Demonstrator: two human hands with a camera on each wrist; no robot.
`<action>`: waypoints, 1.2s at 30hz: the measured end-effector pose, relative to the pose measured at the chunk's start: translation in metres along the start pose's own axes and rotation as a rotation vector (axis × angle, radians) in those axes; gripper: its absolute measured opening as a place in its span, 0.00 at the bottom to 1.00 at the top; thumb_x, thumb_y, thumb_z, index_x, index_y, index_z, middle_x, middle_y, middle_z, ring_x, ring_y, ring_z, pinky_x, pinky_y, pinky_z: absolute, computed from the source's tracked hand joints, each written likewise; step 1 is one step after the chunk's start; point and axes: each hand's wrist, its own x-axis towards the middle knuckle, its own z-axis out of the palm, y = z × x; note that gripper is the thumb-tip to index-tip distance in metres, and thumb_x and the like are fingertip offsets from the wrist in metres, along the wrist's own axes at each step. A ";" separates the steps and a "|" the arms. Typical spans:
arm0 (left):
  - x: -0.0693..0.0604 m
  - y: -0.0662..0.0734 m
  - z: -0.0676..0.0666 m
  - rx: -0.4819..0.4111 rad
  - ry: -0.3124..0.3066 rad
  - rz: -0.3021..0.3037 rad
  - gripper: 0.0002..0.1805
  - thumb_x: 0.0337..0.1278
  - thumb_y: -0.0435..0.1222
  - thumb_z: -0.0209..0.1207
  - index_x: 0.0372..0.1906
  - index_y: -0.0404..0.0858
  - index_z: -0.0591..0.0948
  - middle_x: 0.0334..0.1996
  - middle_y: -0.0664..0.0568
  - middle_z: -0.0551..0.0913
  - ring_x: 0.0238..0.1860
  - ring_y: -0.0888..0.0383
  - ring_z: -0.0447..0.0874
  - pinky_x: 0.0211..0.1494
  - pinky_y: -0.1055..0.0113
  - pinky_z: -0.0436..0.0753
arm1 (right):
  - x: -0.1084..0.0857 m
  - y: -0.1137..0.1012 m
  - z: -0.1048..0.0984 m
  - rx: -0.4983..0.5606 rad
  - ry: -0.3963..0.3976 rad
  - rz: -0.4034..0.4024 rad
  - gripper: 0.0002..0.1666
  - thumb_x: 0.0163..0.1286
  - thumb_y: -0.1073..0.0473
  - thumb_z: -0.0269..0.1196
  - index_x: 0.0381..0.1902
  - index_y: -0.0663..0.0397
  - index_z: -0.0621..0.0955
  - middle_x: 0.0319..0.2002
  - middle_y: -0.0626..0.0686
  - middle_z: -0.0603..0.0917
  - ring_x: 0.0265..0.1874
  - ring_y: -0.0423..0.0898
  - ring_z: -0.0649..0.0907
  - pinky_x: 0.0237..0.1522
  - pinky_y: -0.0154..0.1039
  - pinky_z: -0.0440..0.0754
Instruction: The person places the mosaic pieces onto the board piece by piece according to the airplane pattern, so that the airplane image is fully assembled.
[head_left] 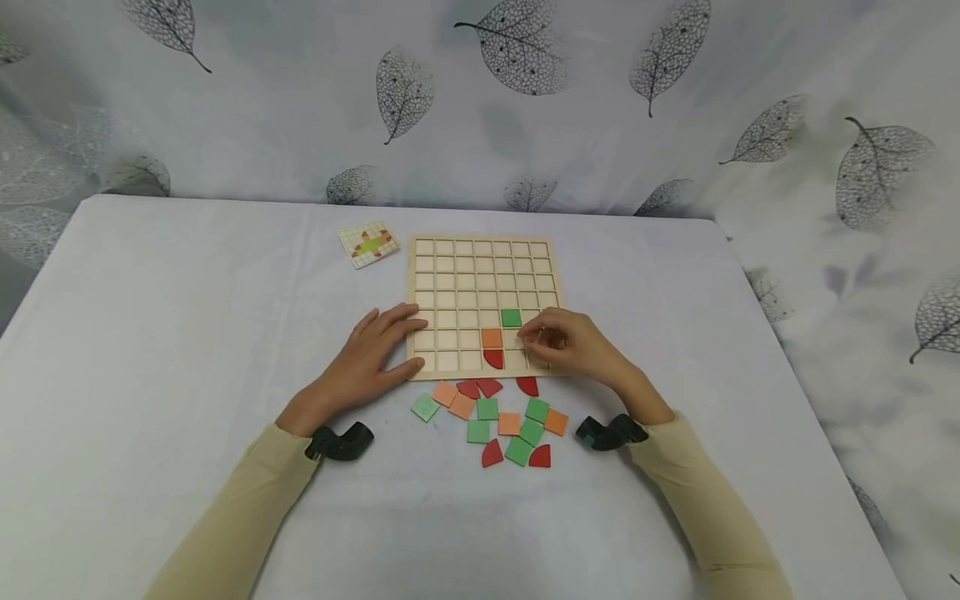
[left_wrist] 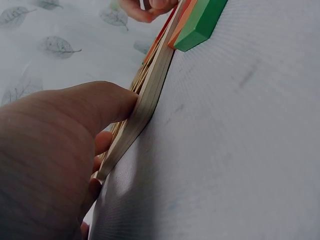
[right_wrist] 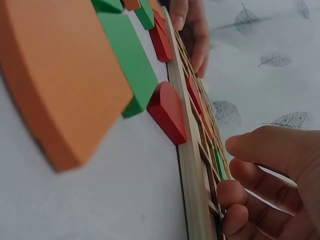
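Note:
A pale wooden grid board [head_left: 445, 300] lies on the white table. Green [head_left: 511, 317] and orange [head_left: 491, 337] square tiles and a red quarter-round tile [head_left: 493, 359] sit in its cells. My left hand [head_left: 367, 358] rests at the board's left edge, fingers spread over the rim and thumb at the near corner. Over the board's right part hovers my right hand [head_left: 570, 342], close to the green tile. Its fingers are loosely bent, and in the right wrist view nothing shows between thumb [right_wrist: 245, 144] and fingers.
Loose tiles, including a green square [head_left: 518, 451], an orange square [head_left: 508, 424] and a red quarter-round [head_left: 540, 456], lie scattered in front of the board. A pattern card [head_left: 369, 244] lies beyond its far left corner. A leaf-print curtain [head_left: 300, 100] hangs behind the table.

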 end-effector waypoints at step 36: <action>0.000 0.001 -0.001 -0.012 -0.004 -0.005 0.29 0.63 0.41 0.61 0.66 0.37 0.71 0.72 0.43 0.62 0.73 0.47 0.58 0.78 0.49 0.44 | -0.012 -0.008 -0.015 0.126 -0.573 -0.033 0.13 0.58 0.67 0.71 0.42 0.52 0.87 0.44 0.48 0.81 0.44 0.44 0.77 0.48 0.37 0.79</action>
